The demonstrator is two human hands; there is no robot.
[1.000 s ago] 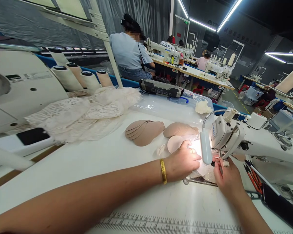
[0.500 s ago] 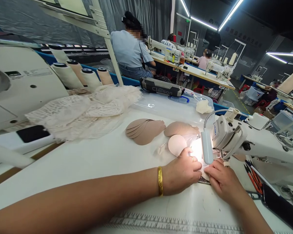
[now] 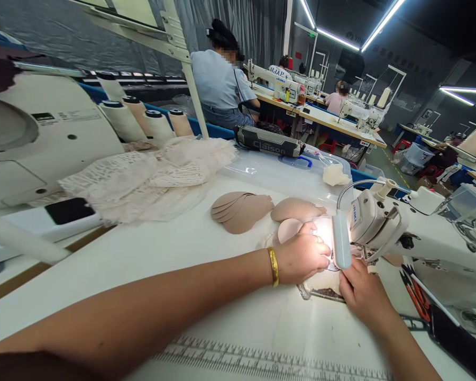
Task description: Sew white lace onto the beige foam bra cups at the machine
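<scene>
Under the sewing machine's lamp, my left hand has its fingers curled down on a pale pink fabric piece with a rounded end. Much of that piece is covered by the hand or washed out by the bright light. Close to the needle area of the sewing machine, my right hand has its fingers together, thumb side toward the work. What its fingertips pinch is hidden by the lamp and the hand. A worn machine plate shows between my hands.
Brown cup-shaped pieces lie in a left stack and a right stack. White lace fabric is heaped farther left, by thread cones. Orange-handled snips lie at right. A printed ruler runs along the front. A co-worker sits beyond.
My left hand has moved away from the front edge, uncovering more of the machine plate. My right hand stays beside the needle area. The whole view has shifted slightly.
</scene>
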